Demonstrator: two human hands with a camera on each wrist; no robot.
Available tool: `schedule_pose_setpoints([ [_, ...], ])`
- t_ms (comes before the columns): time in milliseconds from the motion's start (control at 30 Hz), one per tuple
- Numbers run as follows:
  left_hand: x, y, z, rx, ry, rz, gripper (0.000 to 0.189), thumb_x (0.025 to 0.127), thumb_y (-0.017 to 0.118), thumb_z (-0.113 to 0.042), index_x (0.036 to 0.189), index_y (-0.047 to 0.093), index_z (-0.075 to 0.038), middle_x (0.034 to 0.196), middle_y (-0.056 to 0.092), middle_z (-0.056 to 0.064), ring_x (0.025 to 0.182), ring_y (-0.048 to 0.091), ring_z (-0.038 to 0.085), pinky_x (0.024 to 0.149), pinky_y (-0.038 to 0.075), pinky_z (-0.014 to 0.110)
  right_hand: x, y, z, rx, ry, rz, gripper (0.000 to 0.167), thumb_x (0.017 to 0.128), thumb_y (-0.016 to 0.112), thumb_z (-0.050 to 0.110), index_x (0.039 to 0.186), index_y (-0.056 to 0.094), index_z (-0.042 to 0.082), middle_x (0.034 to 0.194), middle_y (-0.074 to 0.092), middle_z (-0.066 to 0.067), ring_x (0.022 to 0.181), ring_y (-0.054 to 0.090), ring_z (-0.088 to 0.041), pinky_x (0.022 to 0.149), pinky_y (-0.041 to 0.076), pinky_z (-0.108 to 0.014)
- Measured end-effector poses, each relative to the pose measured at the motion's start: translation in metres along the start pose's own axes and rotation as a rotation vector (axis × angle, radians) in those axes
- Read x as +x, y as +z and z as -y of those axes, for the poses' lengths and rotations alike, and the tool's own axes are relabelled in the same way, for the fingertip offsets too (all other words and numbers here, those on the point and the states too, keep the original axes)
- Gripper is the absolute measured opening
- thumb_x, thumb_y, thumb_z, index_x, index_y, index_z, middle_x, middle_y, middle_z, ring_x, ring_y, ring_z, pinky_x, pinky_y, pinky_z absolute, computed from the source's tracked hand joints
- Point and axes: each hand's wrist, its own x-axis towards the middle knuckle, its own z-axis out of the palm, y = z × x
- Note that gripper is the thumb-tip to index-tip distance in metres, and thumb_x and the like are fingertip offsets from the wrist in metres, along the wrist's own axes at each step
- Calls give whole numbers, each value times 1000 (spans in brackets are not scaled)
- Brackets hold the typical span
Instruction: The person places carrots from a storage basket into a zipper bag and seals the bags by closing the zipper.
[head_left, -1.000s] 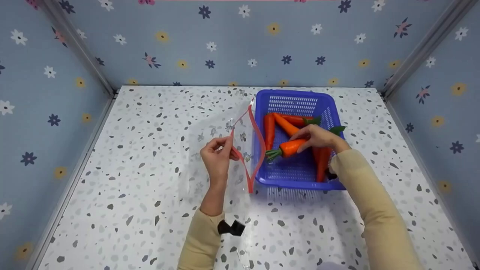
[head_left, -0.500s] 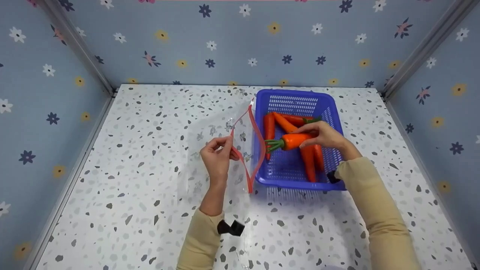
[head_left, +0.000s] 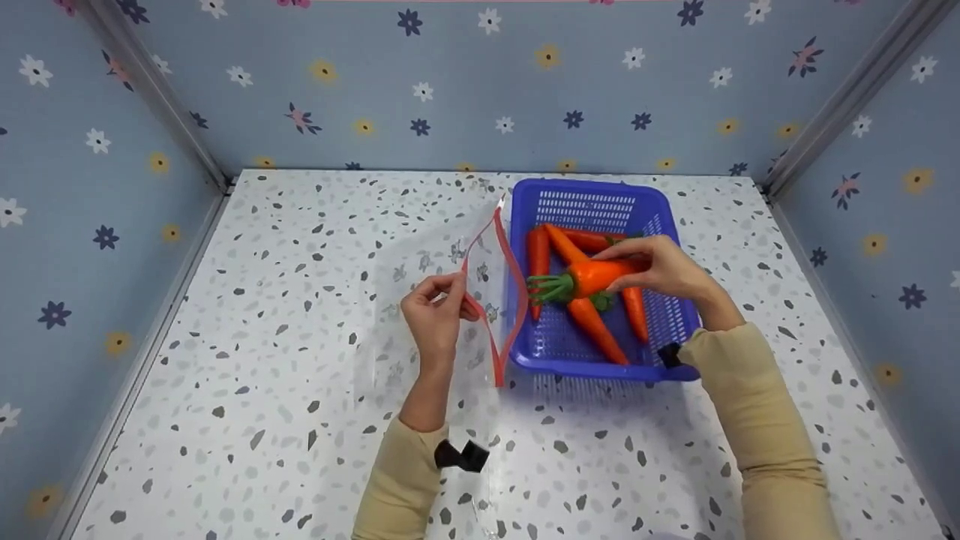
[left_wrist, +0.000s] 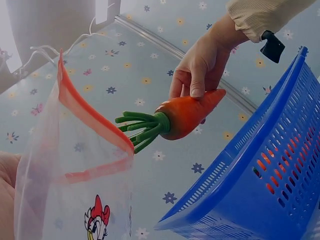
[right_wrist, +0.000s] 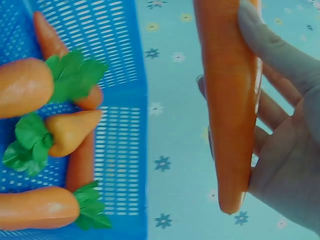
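Clock set on the blue basket [head_left: 592,370] in the head view, twelve toward the back wall [head_left: 480,90]. At nine o'clock we log the left hand [head_left: 435,311], thumb and fingers pinching the red strip [head_left: 519,300] of a clear bag [left_wrist: 55,200], its mouth parted. The strip's far edge overlaps the basket rim; we cannot tell whether they touch. The right hand [head_left: 656,266], toward three o'clock, grips an orange carrot [head_left: 596,277] by its body above the basket, leaves toward nine o'clock, just beside the bag's mouth. Beneath, we count several loose carrots [head_left: 596,330], one pointing to five o'clock. A cartoon print [left_wrist: 97,220] shows on the bag.
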Motion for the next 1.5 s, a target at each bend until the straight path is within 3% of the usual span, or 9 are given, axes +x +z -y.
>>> schedule_pose_setpoints([
  [167, 5, -6, 16, -49, 71, 28, 14, 80, 66, -13, 84, 67, 0, 58, 58, 10, 37, 52, 17, 36, 47, 28, -5, -1, 14, -16, -1, -19, 35, 71, 73, 5, 103, 64, -2, 100, 62, -13, 78, 56, -21, 69, 50, -19],
  [333, -8, 19, -57, 39, 3, -13, 16, 81, 64, -5, 78, 63, 11, 55, 54, 19, 37, 52, 22, 37, 48, 32, -2, 5, 29, -25, -35, -43, 34, 70, 73, 4, 102, 65, -2, 99, 63, -13, 75, 55, -22, 65, 49, -20],
  [400, -10, 23, -65, 43, 8, -13, 15, 81, 63, -3, 77, 62, 12, 54, 54, 18, 37, 52, 21, 37, 48, 31, 0, 9, 35, -26, -41, -50, 34, 69, 74, 4, 102, 65, -1, 99, 63, -13, 74, 55, -22, 64, 49, -20],
  [667, -3, 14, -25, 23, 28, 11, 20, 79, 68, -17, 80, 66, 3, 62, 56, 16, 39, 53, 25, 37, 49, 33, 13, 23, 29, -24, 23, -65, 36, 71, 74, 15, 104, 66, 4, 98, 63, -10, 73, 53, -19, 63, 48, -21],
  [700, -5, 18, -37, 21, 19, 15, 20, 79, 67, -17, 80, 66, 3, 62, 56, 16, 39, 53, 24, 38, 49, 33, 15, 25, 26, -32, 35, -69, 36, 71, 74, 18, 104, 66, 6, 98, 63, -9, 72, 53, -19, 63, 48, -22],
  [933, -4, 15, -25, 3, 53, 33, 19, 80, 67, -17, 79, 66, 2, 62, 55, 15, 38, 53, 24, 35, 48, 32, 21, 30, 29, -90, 99, -75, 41, 69, 74, 32, 103, 67, 11, 98, 61, -6, 77, 51, -20, 67, 47, -28],
  [1200, -9, 21, -40, 3, 128, 60, 15, 82, 63, -10, 79, 64, 5, 62, 55, 18, 37, 53, 22, 35, 47, 31, 19, 29, 50, -122, 105, -69, 42, 69, 75, 35, 102, 67, 10, 95, 62, -4, 74, 49, -19, 62, 43, -28],
  [1333, -5, 17, -27, 4, 109, 48, 14, 81, 64, -10, 80, 64, 4, 63, 56, 19, 37, 54, 24, 35, 47, 32, 21, 30, 56, -118, 165, -39, 43, 69, 73, 39, 102, 67, 11, 97, 60, -4, 78, 49, -20, 66, 44, -29],
  [1500, 5, 7, 13, 9, 120, 44, 11, 82, 63, -8, 83, 65, 3, 65, 58, 15, 38, 54, 21, 35, 48, 31, 23, 32, 58, -149, 211, -13, 43, 70, 72, 40, 101, 67, 11, 95, 59, -4, 78, 49, -20, 67, 43, -28],
])
